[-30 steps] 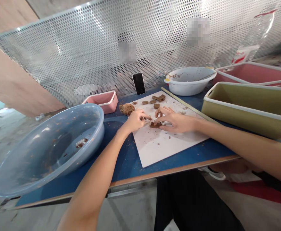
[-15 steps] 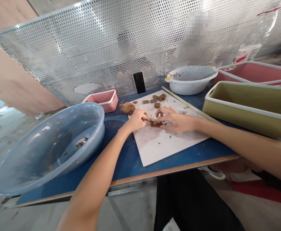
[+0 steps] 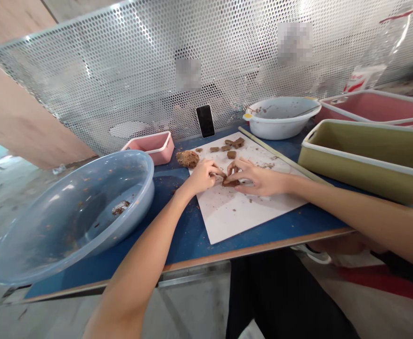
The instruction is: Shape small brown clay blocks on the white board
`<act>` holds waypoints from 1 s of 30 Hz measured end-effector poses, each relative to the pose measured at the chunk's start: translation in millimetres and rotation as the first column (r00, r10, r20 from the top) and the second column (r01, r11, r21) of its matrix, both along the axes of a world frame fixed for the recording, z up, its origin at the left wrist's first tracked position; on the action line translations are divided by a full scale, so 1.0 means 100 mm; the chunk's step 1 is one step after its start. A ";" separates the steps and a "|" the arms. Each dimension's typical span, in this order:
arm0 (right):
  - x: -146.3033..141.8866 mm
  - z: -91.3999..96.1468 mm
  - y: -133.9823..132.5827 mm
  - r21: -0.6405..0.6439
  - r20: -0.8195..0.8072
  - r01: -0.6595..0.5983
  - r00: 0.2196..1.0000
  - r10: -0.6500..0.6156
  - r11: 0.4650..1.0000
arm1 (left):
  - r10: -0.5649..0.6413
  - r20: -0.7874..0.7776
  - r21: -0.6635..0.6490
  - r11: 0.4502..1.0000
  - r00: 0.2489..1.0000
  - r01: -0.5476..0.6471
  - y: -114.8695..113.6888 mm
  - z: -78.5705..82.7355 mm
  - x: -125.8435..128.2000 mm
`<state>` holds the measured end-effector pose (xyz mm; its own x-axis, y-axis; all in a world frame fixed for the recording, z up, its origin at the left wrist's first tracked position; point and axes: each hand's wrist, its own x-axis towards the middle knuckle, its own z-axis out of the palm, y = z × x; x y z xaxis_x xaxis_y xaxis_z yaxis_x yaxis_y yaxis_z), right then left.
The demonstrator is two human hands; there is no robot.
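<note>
Where both meet, clay piece (image 3: 230, 182) pinched between left hand (image 3: 202, 175) and right hand (image 3: 259, 178) (on white board (image 3: 241, 212)).

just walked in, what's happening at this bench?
A person is working a small brown clay piece on a white board, both hands on it: left hand pinching from one side, right hand from the other. More small cut pieces sit at the board's far end, with a bigger clay lump just off its corner. A large blue basin stands to the left, and a phone leans on the mesh screen behind.
</note>
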<state>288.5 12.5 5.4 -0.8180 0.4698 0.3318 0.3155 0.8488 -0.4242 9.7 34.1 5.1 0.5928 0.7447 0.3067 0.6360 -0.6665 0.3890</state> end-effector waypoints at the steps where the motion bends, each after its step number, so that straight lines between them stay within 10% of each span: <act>1: 0.00 -0.01 0.00 0.002 0.004 0.000 1.000 0.000 1.000 | -0.002 -0.004 -0.002 1.000 1.000 0.002 0.00 0.00 0.00; 30: -0.01 -0.03 0.03 -0.031 -0.047 0.033 0.998 -0.034 0.999 | -0.020 -0.065 0.000 1.000 0.998 0.020 0.00 0.00 0.02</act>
<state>288.0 15.6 2.3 -0.7852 0.5073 0.3552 0.3225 0.8246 -0.4648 11.9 33.7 5.0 0.6261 0.7324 0.2674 0.6468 -0.6794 0.3464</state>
